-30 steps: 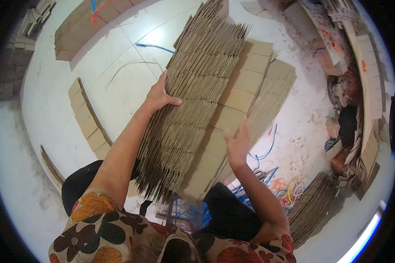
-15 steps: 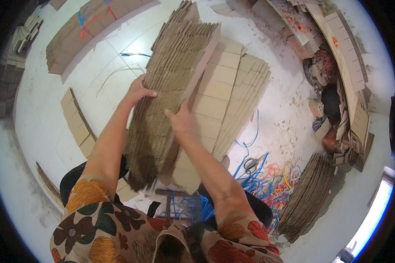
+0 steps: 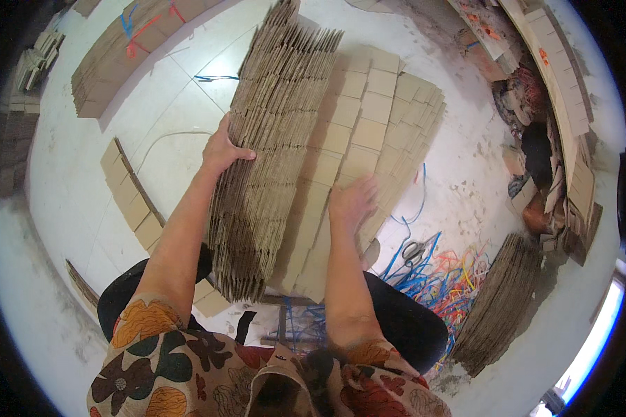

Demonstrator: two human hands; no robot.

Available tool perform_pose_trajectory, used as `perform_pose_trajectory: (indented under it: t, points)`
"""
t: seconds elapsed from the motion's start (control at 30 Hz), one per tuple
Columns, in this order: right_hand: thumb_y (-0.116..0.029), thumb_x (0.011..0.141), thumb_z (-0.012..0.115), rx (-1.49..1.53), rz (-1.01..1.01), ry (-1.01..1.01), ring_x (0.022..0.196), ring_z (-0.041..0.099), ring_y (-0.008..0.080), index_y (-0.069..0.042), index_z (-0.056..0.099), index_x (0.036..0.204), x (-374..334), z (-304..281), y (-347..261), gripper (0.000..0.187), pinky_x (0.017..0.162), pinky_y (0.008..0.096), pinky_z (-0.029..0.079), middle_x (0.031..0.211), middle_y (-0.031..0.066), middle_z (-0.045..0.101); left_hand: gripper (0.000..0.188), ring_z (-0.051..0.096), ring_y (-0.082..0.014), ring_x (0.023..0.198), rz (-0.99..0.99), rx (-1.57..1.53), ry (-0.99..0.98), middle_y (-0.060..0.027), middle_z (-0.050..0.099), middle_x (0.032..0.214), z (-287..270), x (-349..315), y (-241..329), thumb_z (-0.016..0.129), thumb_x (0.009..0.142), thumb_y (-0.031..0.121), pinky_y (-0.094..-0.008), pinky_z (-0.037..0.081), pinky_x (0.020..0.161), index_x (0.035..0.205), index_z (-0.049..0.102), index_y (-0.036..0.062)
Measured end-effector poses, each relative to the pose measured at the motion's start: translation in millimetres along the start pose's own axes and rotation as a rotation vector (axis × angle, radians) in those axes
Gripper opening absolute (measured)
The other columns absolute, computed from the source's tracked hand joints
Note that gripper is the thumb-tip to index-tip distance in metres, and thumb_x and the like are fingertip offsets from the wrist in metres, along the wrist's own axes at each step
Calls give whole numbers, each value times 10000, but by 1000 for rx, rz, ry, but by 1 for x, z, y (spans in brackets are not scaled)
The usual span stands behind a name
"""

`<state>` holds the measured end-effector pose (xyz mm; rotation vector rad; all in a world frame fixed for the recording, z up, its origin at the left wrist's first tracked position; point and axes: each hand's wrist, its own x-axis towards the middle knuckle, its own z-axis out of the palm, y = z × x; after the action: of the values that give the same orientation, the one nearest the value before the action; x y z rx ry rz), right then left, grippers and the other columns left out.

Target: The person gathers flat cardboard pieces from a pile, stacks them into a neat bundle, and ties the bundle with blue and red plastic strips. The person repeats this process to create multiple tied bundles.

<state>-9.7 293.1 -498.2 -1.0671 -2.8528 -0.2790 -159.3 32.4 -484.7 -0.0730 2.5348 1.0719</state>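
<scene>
A thick stack of flat brown cardboard sheets (image 3: 264, 146) stands on edge in front of me on a white floor. My left hand (image 3: 224, 149) grips its left side, thumb wrapped over the edges. A fanned layer of flattened cardboard boxes (image 3: 368, 132) lies to the right of the upright stack. My right hand (image 3: 352, 203) rests flat on that layer with the fingers spread, holding nothing.
A bundle of cardboard tied with coloured straps (image 3: 129, 52) lies at the far left. A narrow cardboard strip (image 3: 129, 194) lies left of my arm. Scissors (image 3: 412, 251) and a tangle of coloured plastic straps (image 3: 442, 281) lie at the right, beside another cardboard pile (image 3: 497, 306).
My right hand came off the upright stack and moved right onto the flat boxes. The left hand stayed on the stack's left side, and the stack now stands more upright.
</scene>
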Motion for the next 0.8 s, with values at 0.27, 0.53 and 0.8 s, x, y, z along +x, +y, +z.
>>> perform_pose_trajectory:
  t: [0.27, 0.53, 0.8]
  points:
    - [-310, 857, 530, 543, -9, -674, 1060, 526, 354, 67, 476, 1215, 26, -33, -52, 522, 899, 532, 378, 1159, 199, 539, 1101, 520, -297, 1149, 75, -136, -8, -170, 550, 1229, -2, 9, -18, 850, 458, 181, -352, 382, 991, 1394, 284, 55]
    - [-367, 865, 551, 957, 312, -145, 1082, 504, 398, -10, 514, 1213, 7, 45, -32, 500, 957, 452, 371, 1199, 186, 536, 1041, 527, -260, 1135, 78, -396, -43, -133, 563, 1219, -9, 5, -7, 831, 460, 86, -329, 369, 1003, 1374, 333, 51]
    - [-463, 794, 634, 762, -146, -581, 1241, 378, 395, 56, 220, 1383, 7, -59, -80, 887, 1040, 420, 311, 1350, 286, 357, 987, 480, -255, 1191, 63, -375, -97, -131, 514, 1288, -19, -5, -9, 810, 559, 156, -331, 347, 1020, 1407, 307, 99]
